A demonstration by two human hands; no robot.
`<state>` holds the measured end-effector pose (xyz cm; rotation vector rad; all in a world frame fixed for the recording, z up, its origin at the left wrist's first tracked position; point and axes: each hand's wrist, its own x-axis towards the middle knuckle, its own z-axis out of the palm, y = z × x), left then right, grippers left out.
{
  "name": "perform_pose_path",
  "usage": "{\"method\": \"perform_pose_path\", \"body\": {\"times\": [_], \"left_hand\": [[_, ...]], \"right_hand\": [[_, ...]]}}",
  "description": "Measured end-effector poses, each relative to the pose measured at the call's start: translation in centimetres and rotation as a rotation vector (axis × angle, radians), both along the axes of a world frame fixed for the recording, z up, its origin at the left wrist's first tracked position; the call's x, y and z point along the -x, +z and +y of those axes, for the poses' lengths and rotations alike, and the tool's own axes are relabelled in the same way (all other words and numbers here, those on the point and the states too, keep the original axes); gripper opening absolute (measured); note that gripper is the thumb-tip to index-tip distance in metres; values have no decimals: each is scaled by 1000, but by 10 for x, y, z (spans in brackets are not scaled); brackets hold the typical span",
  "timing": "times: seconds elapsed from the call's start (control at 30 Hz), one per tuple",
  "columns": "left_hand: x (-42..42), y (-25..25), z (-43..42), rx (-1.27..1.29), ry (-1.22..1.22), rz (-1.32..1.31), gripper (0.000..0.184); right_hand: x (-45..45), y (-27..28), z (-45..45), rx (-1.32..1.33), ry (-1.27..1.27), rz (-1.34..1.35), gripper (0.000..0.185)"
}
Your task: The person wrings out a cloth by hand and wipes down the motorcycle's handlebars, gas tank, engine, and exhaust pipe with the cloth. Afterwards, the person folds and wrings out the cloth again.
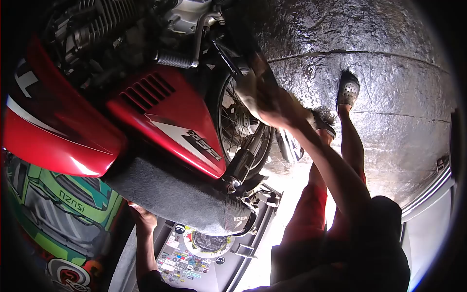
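A red motorcycle (175, 121) fills the left and middle of the view, tilted in the picture. My left hand (143, 217) is at the edge of its black seat (165, 192), with the fingers closed against the edge and partly hidden. My right hand (260, 100) is smeared by motion beside the spoked rear wheel (228, 114). A long dark shape (260, 68) runs past that hand, too blurred to name. Whether the right fingers hold it, I cannot tell. The exhaust silencer (248, 153) lies just below the right hand in the picture.
A footpeg (174, 59) and the engine (104, 22) show at the top left. My feet in clogs (349, 91) stand on the wet-looking concrete floor (389, 78). A sticker-covered panel (185, 258) and a green ISUZU vehicle picture (65, 204) lie beyond the seat.
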<state>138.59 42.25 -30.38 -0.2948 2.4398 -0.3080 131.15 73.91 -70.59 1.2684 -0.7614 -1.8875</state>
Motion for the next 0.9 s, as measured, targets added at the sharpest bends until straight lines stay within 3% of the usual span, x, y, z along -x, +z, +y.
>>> {"method": "perform_pose_path", "body": {"times": [0.07,0.13,0.23,0.3,0.37,0.4,0.47,0.5,0.57,0.7,0.77,0.8,0.9], "left_hand": [[-1,1,0,5,-5,-8,81],[-1,3,1,16,-10,-19,81],[1,4,1,28,-19,-36,82],[-2,6,3,33,-14,-40,82],[-1,3,9,41,-5,-42,83],[5,0,12,22,-27,-35,73],[15,4,18,13,-65,-58,55],[18,9,20,12,-83,-81,45],[16,10,19,27,-86,-96,43],[25,9,30,152,-50,-186,39],[31,11,37,232,-32,-238,38],[27,15,35,239,-35,-243,37],[-5,16,-11,13,-201,-46,45]], "right_hand": [[32,-19,-27,-1248,257,1156,33],[53,-49,-68,-2000,561,1777,42],[51,-74,-103,-2087,819,1841,38],[26,-64,-89,-2243,670,1864,27],[-4,-72,-79,-2100,857,1985,25],[0,-81,-84,-2063,976,2031,24],[32,-63,-84,-1970,963,2080,27],[47,-58,-93,-2088,809,2057,30],[78,-61,-111,-2318,472,1989,36],[37,-42,-90,-2291,690,2204,51],[34,-50,-81,-2107,638,2341,56],[35,-52,-77,-1860,736,2356,54],[69,-33,-63,-1225,759,2044,42]]}}
